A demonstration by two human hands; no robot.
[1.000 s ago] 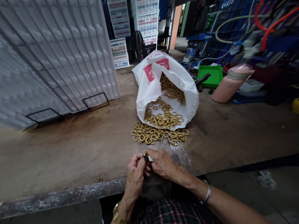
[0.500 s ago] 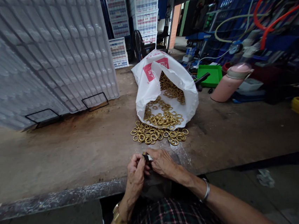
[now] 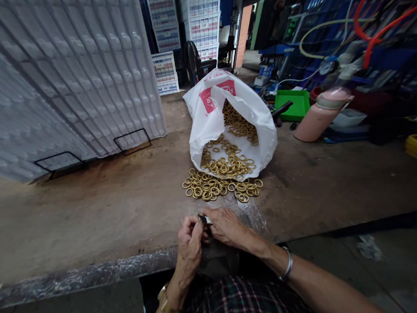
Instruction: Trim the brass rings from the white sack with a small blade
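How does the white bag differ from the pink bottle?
The white bag looks larger than the pink bottle. The bag is creased with red print; the bottle looks smooth. The bag lies open on its side, gold rings at its mouth; the bottle stands, leaning in this view. Both rest on the bench.

Gold rings [image 3: 212, 191] — near bare fingers [image 3: 189, 221]

The left hand [image 3: 188, 244] and right hand [image 3: 228, 227] sit close together, fingers [image 3: 189, 221] bent inward.
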